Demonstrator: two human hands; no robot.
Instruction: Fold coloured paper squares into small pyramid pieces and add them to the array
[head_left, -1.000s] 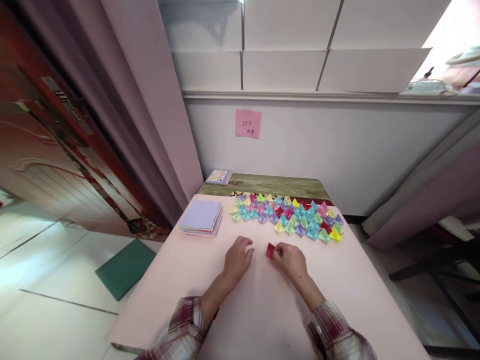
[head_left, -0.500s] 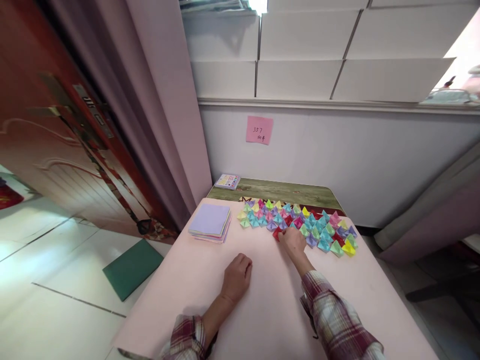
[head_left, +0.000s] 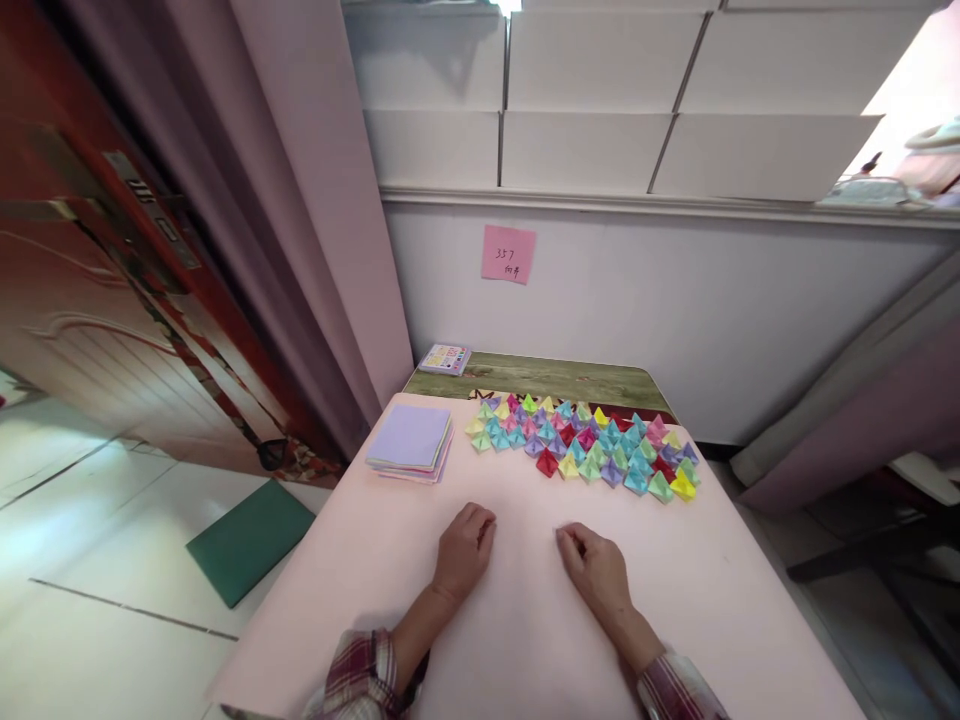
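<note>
My left hand (head_left: 463, 548) rests on the pale pink tabletop (head_left: 517, 640) with its fingers curled in and nothing showing in them. Across from it lies my right hand (head_left: 596, 568), also loosely closed, with no object visible in its grip. Beyond both hands, several small folded paper pieces (head_left: 589, 467) in many colours stand in close rows. A red folded piece (head_left: 547, 462) sits at the front left end of the nearest row. Left of the rows is a stack of square paper sheets (head_left: 409, 437), lavender on top.
A small booklet or pack (head_left: 445, 359) lies at the table's back left corner. On the wall hangs a pink note (head_left: 508, 254) with handwriting. A green flat board (head_left: 251, 540) is on the tiled floor, near the red-brown door (head_left: 82, 330) and the purple curtain (head_left: 315, 200).
My right hand has let go of the red folded piece at the row's front and drawn back toward me. My left hand has stayed in place. The view has shifted slightly.
</note>
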